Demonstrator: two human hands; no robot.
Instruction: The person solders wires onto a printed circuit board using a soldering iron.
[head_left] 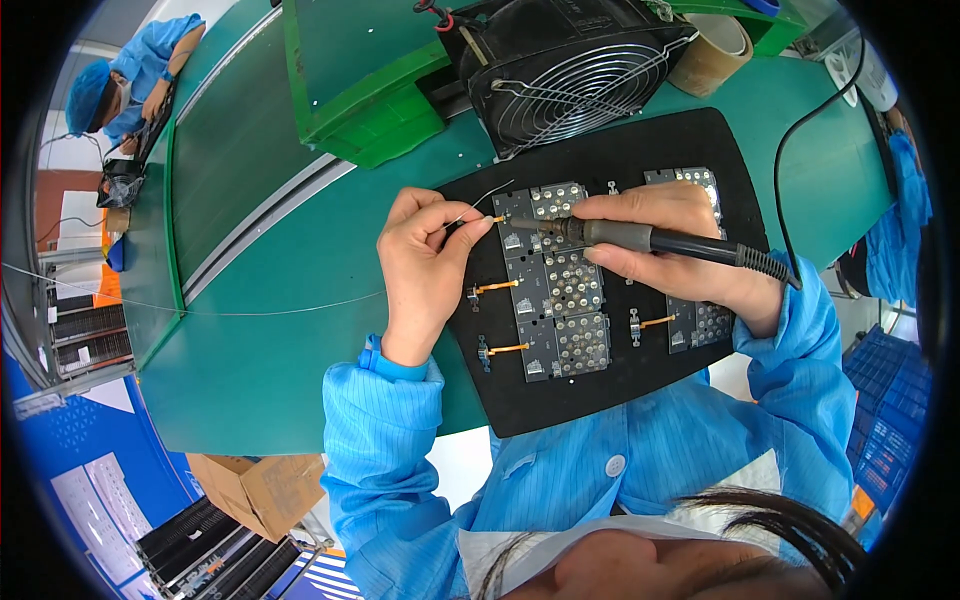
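Presently, your left hand [425,260] pinches thin wire [490,192] beside an orange tab [499,219] at the top board [518,205] of 3 in the black mat's [640,380] left column; your right hand [665,215] clasps the soldering iron [640,237], tip close by. A slip could burn your left hand or skew the tab.

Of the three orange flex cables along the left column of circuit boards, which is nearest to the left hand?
The top cable, right at the left hand; the middle cable and bottom cable lie lower, clearly apart from it.
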